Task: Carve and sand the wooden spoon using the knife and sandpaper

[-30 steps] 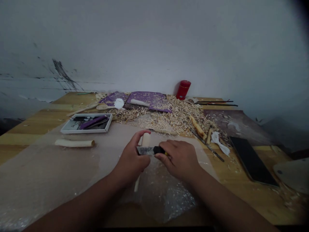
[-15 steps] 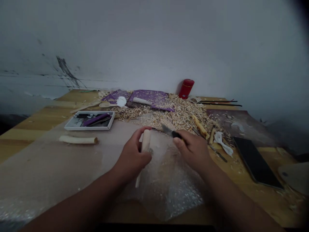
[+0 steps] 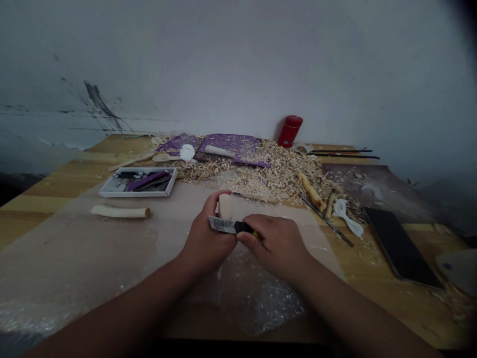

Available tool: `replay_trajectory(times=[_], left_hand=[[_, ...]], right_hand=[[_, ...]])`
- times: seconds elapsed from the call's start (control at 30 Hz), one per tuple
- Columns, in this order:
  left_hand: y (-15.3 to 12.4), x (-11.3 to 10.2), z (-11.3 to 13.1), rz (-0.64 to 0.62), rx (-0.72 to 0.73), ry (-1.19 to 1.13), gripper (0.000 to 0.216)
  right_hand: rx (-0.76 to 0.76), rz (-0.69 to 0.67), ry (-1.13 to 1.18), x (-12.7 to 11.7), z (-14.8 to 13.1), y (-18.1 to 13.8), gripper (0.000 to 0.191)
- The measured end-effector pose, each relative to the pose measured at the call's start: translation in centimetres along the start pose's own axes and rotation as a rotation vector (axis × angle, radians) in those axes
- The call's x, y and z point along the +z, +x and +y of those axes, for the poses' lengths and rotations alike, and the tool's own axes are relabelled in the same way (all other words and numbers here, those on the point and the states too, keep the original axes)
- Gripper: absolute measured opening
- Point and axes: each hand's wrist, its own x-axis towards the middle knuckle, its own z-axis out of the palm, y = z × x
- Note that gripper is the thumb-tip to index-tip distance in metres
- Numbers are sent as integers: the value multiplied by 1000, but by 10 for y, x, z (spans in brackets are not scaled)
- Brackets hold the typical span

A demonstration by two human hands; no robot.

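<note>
Upright in my left hand (image 3: 209,238) is a pale wooden stick (image 3: 225,205), its rounded top showing above the fingers and its lower part hidden. My right hand (image 3: 278,242) grips a knife (image 3: 223,224) by its black handle. The broad blade points left and lies across the front of the stick, just below its top; whether it cuts into the wood I cannot tell. Behind both hands, a thin tool with a wooden handle (image 3: 257,198) rests on the plastic sheet (image 3: 130,248).
A white tray of tools (image 3: 169,188) and a bare stick (image 3: 121,212) are at left. Wood shavings (image 3: 286,171) heap up at the back, near a red canister (image 3: 290,131). On the right lie a metal tool (image 3: 328,221), a white cloth (image 3: 347,218) and a black phone (image 3: 402,248).
My right hand has brought the knife left and down, from beyond the stick to across its front. My left hand still holds the stick. The view has shifted slightly.
</note>
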Motion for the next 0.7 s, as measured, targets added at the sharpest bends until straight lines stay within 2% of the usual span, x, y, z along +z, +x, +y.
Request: replay_trajectory(times=[0.37, 0.43, 0.6, 0.7], left_hand=[[0, 1, 3, 47, -25, -6, 53], [0, -1, 5, 23, -43, -51, 47], [-1, -5, 12, -149, -142, -219, 43], [-1, -4, 10, -176, -180, -299, 43]], right_hand=[[16, 3, -10, -2, 0, 2, 43], [1, 10, -9, -2, 2, 1, 42], [-36, 25, 11, -1, 5, -1, 41], [-20, 36, -17, -2, 7, -1, 42]])
